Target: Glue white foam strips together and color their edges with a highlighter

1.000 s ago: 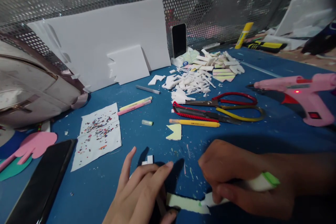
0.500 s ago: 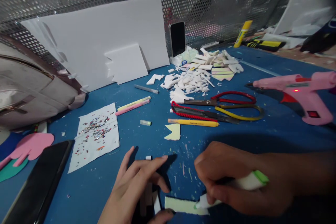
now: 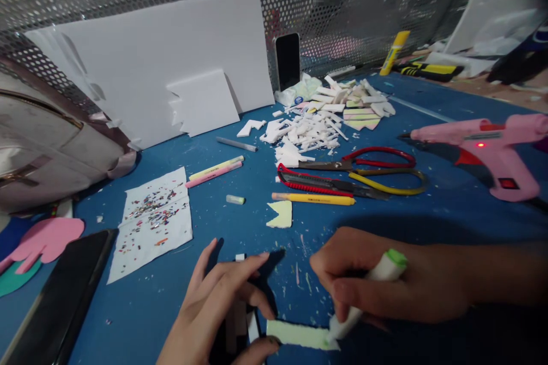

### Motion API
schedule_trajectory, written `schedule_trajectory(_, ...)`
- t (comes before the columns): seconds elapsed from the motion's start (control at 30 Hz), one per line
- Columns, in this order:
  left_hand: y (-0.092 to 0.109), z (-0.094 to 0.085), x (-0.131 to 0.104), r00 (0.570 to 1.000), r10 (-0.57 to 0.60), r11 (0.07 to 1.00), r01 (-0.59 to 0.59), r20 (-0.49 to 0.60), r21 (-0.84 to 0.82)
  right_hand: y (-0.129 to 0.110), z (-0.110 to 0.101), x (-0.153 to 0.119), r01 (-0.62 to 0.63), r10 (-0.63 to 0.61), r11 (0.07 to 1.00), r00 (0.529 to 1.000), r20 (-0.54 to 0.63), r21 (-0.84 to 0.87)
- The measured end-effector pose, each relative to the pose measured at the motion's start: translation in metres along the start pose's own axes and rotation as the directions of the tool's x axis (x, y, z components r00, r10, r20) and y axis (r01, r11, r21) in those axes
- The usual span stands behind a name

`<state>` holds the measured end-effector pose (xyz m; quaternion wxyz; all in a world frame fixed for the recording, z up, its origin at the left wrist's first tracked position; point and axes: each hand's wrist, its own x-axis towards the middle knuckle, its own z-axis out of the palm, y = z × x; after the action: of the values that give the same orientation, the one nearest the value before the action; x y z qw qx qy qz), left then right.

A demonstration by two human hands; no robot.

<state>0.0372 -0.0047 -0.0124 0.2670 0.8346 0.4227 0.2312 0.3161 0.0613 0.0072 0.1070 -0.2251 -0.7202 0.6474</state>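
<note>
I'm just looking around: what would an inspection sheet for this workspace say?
Surface: blue tabletop, flecked with scraps and coloured streaks.
Job's things: pale green strip, under the tip of a green-ended marker.
Clutter: white offcuts, scissors, red box cutter, pink glue gun with its red light lit.
Hands: right hand grips the marker; left hand spread, thumb at the strip's end.
Cables: apparently the glue gun's cord, right edge.
Surroundings: perforated panel behind.

A lane of flecked desk [image 3: 291, 302] runs between the left hand [image 3: 226, 308] and right hand [image 3: 363, 279] as far as the notched paper [image 3: 282, 214]. Behind it the orange pen [image 3: 317, 199], cutter [image 3: 314, 182] and scissors [image 3: 359, 172] lie crosswise, barring a low pass to the far scrap heap [image 3: 314, 130]. Open room lies between the left hand and the speckled sheet [image 3: 177, 228]; the glue gun [image 3: 492, 145] blocks the right side.
</note>
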Motion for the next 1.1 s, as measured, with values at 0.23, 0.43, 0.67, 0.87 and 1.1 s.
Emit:
schedule_trajectory(0.23, -0.0073, -0.0032, -0.0004, 0.998, 0.061, 0.997, -0.061, 0.008, 0.037, 0.0052, -0.0012, 0.0045, 0.025, -0.026, 0.999, 0.999, 0.024, 0.038)
schedule_trajectory(0.43, -0.0048, -0.0031, -0.0003, 0.998, 0.067, 0.996, -0.068, 0.007, 0.049, 0.0077, 0.0, 0.0025, 0.021, -0.023, 0.998, 0.999, 0.037, 0.053)
schedule_trajectory(0.67, -0.0076, -0.0008, -0.0009, 0.997, 0.074, 0.996, -0.074, -0.006, 0.04, 0.006, -0.0002, 0.003, 0.012, -0.013, 0.993, 1.0, 0.008, 0.114)
schedule_trajectory(0.87, -0.0056, -0.0016, 0.0004, 0.998, 0.064, 0.996, -0.064, -0.009, 0.065, 0.0058, -0.0025, 0.002, 0.038, -0.035, 0.996, 0.999, -0.027, 0.077)
schedule_trajectory(1.1, -0.0043, -0.004, -0.0008, 0.997, 0.082, 0.994, -0.081, -0.016, 0.069, 0.005, -0.0016, 0.0022, 0.01, -0.004, 0.984, 0.999, -0.037, 0.178)
